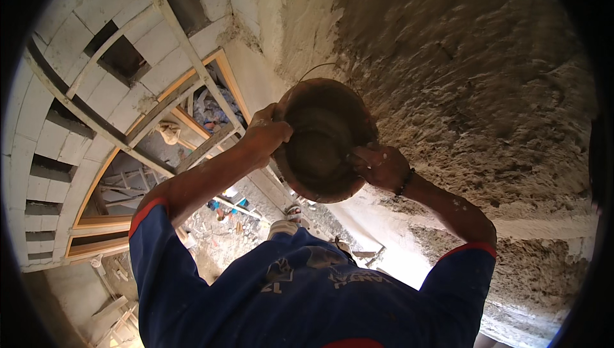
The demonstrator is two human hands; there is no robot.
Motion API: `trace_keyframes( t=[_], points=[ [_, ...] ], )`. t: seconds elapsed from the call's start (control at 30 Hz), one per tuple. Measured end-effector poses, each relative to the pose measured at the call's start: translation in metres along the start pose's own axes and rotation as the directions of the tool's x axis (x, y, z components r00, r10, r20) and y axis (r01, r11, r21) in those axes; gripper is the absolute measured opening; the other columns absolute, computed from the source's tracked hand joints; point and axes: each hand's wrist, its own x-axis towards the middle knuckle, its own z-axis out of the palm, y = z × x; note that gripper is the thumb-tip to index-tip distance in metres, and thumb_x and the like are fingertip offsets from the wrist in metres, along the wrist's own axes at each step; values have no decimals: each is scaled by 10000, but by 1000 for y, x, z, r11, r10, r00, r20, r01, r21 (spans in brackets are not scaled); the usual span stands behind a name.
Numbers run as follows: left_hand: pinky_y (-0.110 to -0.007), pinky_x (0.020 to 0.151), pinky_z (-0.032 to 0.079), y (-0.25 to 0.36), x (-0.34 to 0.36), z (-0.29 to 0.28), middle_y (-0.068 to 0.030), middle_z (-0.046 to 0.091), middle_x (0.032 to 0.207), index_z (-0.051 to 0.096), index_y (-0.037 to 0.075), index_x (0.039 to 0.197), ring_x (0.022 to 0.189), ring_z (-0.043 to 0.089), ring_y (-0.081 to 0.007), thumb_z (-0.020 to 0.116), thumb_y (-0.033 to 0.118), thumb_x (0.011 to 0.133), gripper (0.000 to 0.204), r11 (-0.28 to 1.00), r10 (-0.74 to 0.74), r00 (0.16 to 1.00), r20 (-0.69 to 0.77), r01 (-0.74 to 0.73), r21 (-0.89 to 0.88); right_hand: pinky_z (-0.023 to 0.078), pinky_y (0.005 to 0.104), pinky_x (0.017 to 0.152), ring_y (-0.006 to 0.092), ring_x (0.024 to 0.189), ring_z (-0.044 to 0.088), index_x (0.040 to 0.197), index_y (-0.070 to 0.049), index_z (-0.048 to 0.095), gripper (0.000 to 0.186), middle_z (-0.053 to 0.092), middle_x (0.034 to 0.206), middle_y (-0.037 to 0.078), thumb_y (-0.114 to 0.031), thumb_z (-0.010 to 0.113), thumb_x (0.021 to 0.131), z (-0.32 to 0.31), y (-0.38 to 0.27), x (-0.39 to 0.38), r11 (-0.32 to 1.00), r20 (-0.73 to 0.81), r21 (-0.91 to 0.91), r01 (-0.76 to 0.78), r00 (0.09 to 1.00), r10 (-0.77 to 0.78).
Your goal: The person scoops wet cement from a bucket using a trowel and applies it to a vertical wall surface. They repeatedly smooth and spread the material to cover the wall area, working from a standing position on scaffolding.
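Observation:
A round dark bucket [348,102] is raised in front of me, its open mouth facing me. Inside lies a grey-brown mass that looks like mortar [316,150]. My left hand [267,136] is closed on the bucket's left rim, with the thumb toward the inside. On the opposite side, my right hand [382,166] grips the rim, its fingertips reaching into the mouth. A thin wire handle [318,65] arches beyond the far rim. The bucket's underside is hidden.
Rough, partly damp plaster covers the wall [460,60] close on my right. On the left, poles [176,22] cross before a pale block wall [118,6] with gaps and a wooden frame [230,79]. Rubble [220,246] lies far below, near my sandalled foot [293,212].

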Motion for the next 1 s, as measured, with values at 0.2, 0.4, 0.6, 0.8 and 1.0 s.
trace_keyframes(
  t=[0.2, 0.4, 0.6, 0.8, 1.0],
  points=[
    [-265, 588, 428, -4, 8, -11, -44, 521, 815, 564, -2, 957, 699, 481, -138, 560, -29, 618, 340, 980, 155, 988, -12, -156, -125, 539, 417, 773, 292, 945, 618, 1117, -137, 615, 283, 635, 958, 90, -260, 581, 864, -67, -12, -4, 995, -165, -101, -2, 986, -15],
    [-278, 561, 429, 3, 12, -24, -44, 524, 782, 562, -2, 960, 701, 492, -142, 548, -33, 605, 356, 971, 185, 983, -18, -186, -147, 541, 347, 707, 201, 827, 632, 1017, -71, 626, 231, 633, 977, 95, -242, 652, 863, -196, -56, -4, 928, -166, -360, -93, 985, 34],
    [-269, 498, 404, 7, -5, -33, -44, 505, 717, 551, 23, 926, 581, 474, -133, 562, -38, 613, 319, 984, 154, 985, -83, -160, -79, 496, 289, 445, 136, 555, 589, 964, -30, 630, 544, 618, 739, 63, -562, 560, 873, -319, -95, -20, 936, -308, -351, 27, 941, -143],
    [-280, 472, 380, 2, -9, -17, -31, 453, 699, 529, 8, 872, 557, 443, -136, 567, -70, 607, 279, 985, 132, 989, -74, -139, -100, 509, 258, 503, 117, 579, 582, 1140, -5, 600, 605, 644, 786, 70, -545, 531, 876, -427, -52, -18, 754, -597, -589, -292, 786, -162],
    [-281, 474, 384, -12, 0, -4, -35, 476, 717, 529, 10, 864, 568, 447, -132, 571, -57, 612, 265, 996, 61, 997, -48, -64, -55, 486, 295, 573, 121, 721, 588, 1136, 14, 600, 379, 635, 849, 59, -284, 618, 903, -475, -125, -70, 878, -813, -263, -400, 582, 22]
  ],
)
